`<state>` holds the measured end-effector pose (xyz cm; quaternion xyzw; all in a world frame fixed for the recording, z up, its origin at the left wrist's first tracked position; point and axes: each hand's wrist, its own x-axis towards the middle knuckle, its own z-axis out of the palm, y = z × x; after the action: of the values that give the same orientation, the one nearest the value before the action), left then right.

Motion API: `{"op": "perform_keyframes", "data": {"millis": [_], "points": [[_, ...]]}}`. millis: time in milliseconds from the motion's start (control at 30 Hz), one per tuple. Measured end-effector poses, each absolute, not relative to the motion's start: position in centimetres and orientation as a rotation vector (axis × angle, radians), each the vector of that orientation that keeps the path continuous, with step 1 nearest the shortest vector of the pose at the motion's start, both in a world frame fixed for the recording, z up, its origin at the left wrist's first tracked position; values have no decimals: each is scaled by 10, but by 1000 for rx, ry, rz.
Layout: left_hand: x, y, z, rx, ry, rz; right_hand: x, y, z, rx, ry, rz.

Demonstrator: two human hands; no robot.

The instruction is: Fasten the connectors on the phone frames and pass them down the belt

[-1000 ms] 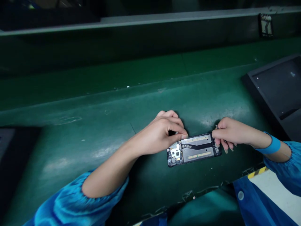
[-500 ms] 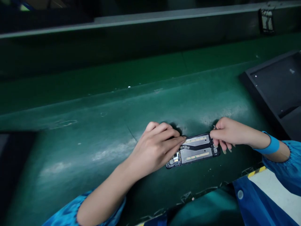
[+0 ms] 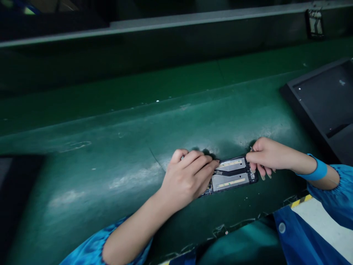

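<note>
An opened phone (image 3: 230,179) lies flat on the green mat, showing silver battery-bay plates, pale adhesive strips and a black flex cable running lengthwise. My left hand (image 3: 189,176) covers its left end, fingers bent and close together, with fingertips gripping the phone's upper edge and the circuit board mostly hidden below. At the opposite end, my right hand (image 3: 263,156) pinches thumb against forefinger right at the phone's corner. A tiny metallic tip pokes out above that pinch; what it belongs to is hidden. A blue band circles my right wrist.
A black tray (image 3: 306,110) with a divider stands at the right. Another dark tray (image 3: 27,160) is at the left edge. One more opened phone (image 3: 315,24) leans at the upper right, below a grey ledge (image 3: 193,23). Tiny white specks dot the green mat (image 3: 132,136).
My left hand has shifted slightly right and curled further over the phone, hiding more of its circuit-board end. My right hand and the phone have barely moved.
</note>
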<state>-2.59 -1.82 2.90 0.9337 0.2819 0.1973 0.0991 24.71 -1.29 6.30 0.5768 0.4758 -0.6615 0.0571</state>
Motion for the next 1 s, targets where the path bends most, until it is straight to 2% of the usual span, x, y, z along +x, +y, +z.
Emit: {"op": "perform_keyframes", "data": {"millis": [133, 300, 500, 1000], "points": [[-24, -17, 28, 2497, 954, 568, 246, -13, 63, 1752, 1436, -1994], [-22, 1, 37, 2093, 1011, 316, 248, -13, 60, 1740, 1426, -2014], [-14, 20, 47, 2001, 1005, 81, 246, -12, 60, 1754, 1406, -2018], [-13, 14, 36, 2104, 966, 213, 243, -11, 66, 1783, 1403, -1974]]}}
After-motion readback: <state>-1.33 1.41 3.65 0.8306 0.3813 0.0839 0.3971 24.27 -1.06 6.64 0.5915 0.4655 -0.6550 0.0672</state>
